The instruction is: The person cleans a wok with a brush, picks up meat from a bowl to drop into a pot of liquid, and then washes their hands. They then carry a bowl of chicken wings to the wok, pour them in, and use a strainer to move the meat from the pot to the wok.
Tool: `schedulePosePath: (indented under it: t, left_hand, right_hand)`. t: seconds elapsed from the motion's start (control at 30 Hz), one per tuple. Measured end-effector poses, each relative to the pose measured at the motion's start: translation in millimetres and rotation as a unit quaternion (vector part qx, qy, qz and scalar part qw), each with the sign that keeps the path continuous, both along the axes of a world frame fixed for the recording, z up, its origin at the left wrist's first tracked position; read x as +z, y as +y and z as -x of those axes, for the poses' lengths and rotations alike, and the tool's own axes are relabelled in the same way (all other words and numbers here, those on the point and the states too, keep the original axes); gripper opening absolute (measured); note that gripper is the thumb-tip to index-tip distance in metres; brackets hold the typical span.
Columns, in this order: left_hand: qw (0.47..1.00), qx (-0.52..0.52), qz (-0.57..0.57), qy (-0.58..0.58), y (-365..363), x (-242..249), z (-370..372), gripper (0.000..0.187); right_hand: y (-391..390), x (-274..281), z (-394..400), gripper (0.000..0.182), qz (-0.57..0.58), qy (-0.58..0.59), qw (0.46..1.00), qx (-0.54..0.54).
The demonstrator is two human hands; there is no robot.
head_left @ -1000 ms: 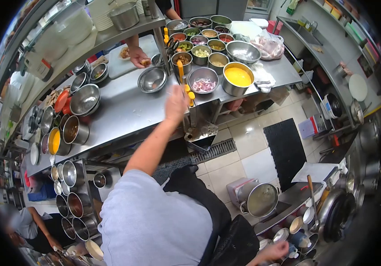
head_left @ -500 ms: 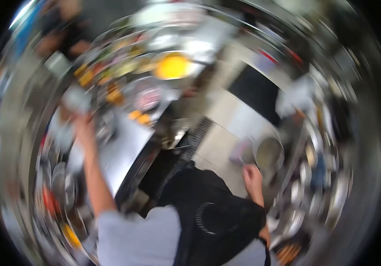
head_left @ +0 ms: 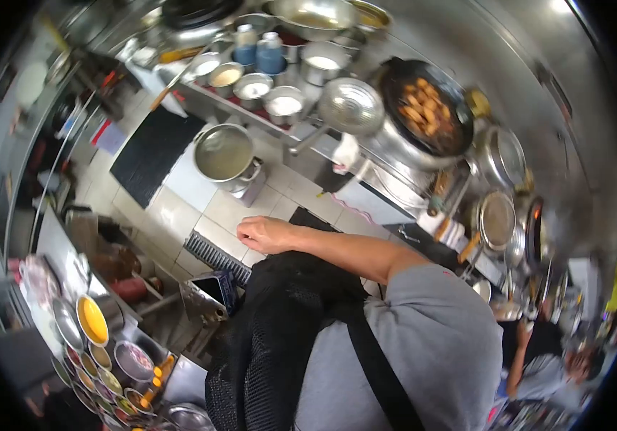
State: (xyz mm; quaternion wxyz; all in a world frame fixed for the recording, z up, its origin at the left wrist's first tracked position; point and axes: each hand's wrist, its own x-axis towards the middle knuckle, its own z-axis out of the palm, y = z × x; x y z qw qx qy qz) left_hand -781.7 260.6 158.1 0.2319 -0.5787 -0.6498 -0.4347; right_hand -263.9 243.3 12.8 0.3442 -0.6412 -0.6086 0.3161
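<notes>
My right hand (head_left: 269,234) hangs in front of my body over the tiled floor, fingers curled loosely together, with nothing visible in them. Nearest to it is a metal pot (head_left: 223,153) with liquid, standing apart beyond the fingers. At the upper right, a black wok (head_left: 453,136) holds browned fried pieces (head_left: 425,107). Beside the wok lies a perforated strainer ladle (head_left: 351,106). Out of view is my left hand.
Metal containers (head_left: 284,105) of white contents and two blue-based bottles (head_left: 269,52) line the stove counter. A bowl of yellow liquid (head_left: 93,320) and several ingredient bowls stand lower left. Another person (head_left: 538,366) is at lower right. A black mat (head_left: 157,154) lies on the floor.
My view has swung right, from the prep counter toward the stove. My left hand, earlier reaching over the counter, has left view. My right hand stays curled before my body.
</notes>
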Motion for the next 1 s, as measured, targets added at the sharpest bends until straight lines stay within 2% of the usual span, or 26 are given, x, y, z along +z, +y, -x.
schedulePosePath:
  t: [0.13, 0.17, 0.2, 0.23, 0.27, 0.3, 0.37, 0.4, 0.43, 0.47, 0.53, 0.6, 0.63, 0.67, 0.7, 0.73, 0.77, 0.8, 0.87, 0.93, 1.0]
  left_hand:
    - [0.977, -0.21, 0.004, 0.038, 60.5, -3.3, -56.8, 0.03]
    - [0.967, -0.248, 0.036, -0.038, 65.1, 3.7, -97.2, 0.024]
    - [0.95, -0.284, 0.074, -0.112, 66.5, 10.9, -140.1, 0.033]
    - [0.895, -0.378, 0.106, -0.211, 90.2, -0.4, -166.2, 0.031]
    - [0.822, -0.461, 0.143, -0.304, 108.7, -14.1, -197.3, 0.03]
    - [0.774, -0.514, 0.183, -0.321, 106.9, -15.3, -235.1, 0.029]
    - [0.673, -0.615, 0.246, -0.328, 96.2, -18.6, -317.6, 0.028]
    - [0.623, -0.663, 0.27, -0.317, 90.1, -23.4, -354.3, 0.029]
    - [0.599, -0.685, 0.288, -0.3, 73.9, -25.2, -394.3, 0.028]
    - [0.575, -0.704, 0.304, -0.285, 50.7, -27.6, -431.6, 0.028]
    - [0.433, -0.755, 0.388, -0.304, 2.3, -34.6, -497.1, 0.027]
    - [0.392, -0.779, 0.418, -0.254, -51.5, -42.6, -548.8, 0.026]
    - [0.337, -0.793, 0.442, -0.249, -71.9, -52.9, -570.0, 0.026]
    - [0.283, -0.803, 0.465, -0.242, -91.5, -62.3, -589.2, 0.026]
    - [0.229, -0.78, 0.511, -0.279, -115.9, -66.4, -603.6, 0.027]
    - [0.175, -0.75, 0.555, -0.314, -141.3, -67.0, -615.2, 0.027]
    - [0.092, -0.722, 0.596, -0.338, -165.3, -64.4, -624.9, 0.028]
    - [0.011, -0.686, 0.632, -0.36, -184.6, -62.6, -633.3, 0.029]
    - [-0.09, -0.617, 0.686, -0.375, -210.8, -65.3, -651.3, 0.033]
    - [-0.165, -0.589, 0.692, -0.383, -231.5, -58.3, -663.1, 0.034]
    - [-0.184, -0.585, 0.694, -0.378, -235.4, -61.6, -673.2, 0.034]
  right_hand:
    - [-64.7, 22.0, -38.8, 0.01, -0.056, -0.018, 0.992, -0.109]
    - [-90.2, 29.5, -52.1, 0.008, -0.105, -0.017, 0.977, -0.182]
    - [-117.4, 34.6, -64.9, 0.007, -0.152, -0.02, 0.955, -0.254]
    - [-148.2, 34.9, -78.9, 0.011, -0.222, -0.074, 0.91, -0.342]
    - [-185.8, 40.6, -96.6, 0.015, -0.232, -0.161, 0.862, -0.422]
    - [-228.9, 48.5, -109.1, 0.019, -0.234, -0.245, 0.8, -0.495]
    - [-320.5, 62.7, -115.8, 0.031, -0.132, -0.295, 0.676, -0.663]
    - [-360.1, 76.5, -110.0, 0.033, -0.079, -0.303, 0.593, -0.742]
    - [-403.0, 73.3, -107.0, 0.036, -0.059, -0.348, 0.513, -0.782]
    - [-440.5, 72.0, -97.0, 0.041, -0.01, -0.364, 0.456, -0.812]
    - [-504.3, 38.1, -75.9, 0.051, 0.088, -0.325, 0.364, -0.868]
    - [-545.0, 4.7, -54.9, 0.056, 0.131, -0.243, 0.335, -0.901]
    - [-561.6, -20.2, -48.1, 0.061, 0.105, -0.18, 0.344, -0.916]
    - [-571.3, -28.7, -48.3, 0.061, 0.102, -0.178, 0.332, -0.921]
    - [-579.4, -34.4, -49.0, 0.058, 0.016, 0.048, 0.347, -0.936]
    - [-586.1, -37.2, -49.2, 0.054, -0.076, 0.269, 0.345, -0.896]
    - [-590.2, -38.9, -46.2, 0.039, -0.197, 0.423, 0.369, -0.804]
    - [-590.3, -44.2, -44.4, 0.039, -0.2, 0.424, 0.365, -0.804]
    - [-589.1, -56.6, -49.1, 0.024, -0.282, 0.428, 0.401, -0.759]
    - [-584.7, -59.1, -49.8, 0.02, -0.284, 0.387, 0.391, -0.786]
    - [-579.5, -48.8, -41.0, 0.018, -0.218, 0.292, 0.39, -0.845]
